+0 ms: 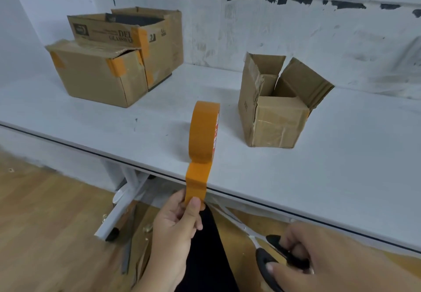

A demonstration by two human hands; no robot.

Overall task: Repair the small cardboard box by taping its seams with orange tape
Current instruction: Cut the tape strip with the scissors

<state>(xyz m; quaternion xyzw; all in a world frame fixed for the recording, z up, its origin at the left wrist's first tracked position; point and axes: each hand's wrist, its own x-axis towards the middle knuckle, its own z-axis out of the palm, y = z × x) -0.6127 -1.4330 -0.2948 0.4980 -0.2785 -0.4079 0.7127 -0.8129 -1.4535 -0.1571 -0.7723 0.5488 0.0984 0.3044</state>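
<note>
The small cardboard box [275, 109] stands open on the table [341, 177], well beyond my fingers. My left hand [175, 225] pinches the orange tape [204, 132] strip taut; my right hand [319, 257] grips scissors [268, 253], ready for cutting.

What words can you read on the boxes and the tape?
"DEL": on the folded-down flap of the back cardboard box, cut off by orange tape.
"GLASSWAR": under it on the same flap, also cut off.
Smaller line above and the square logo at the flap's left: too blurred to read.
Marks on that box's side: unreadable.
Print on the small open box, left side: too small.
Red and white print on the orange tape roll: unreadable.
</note>
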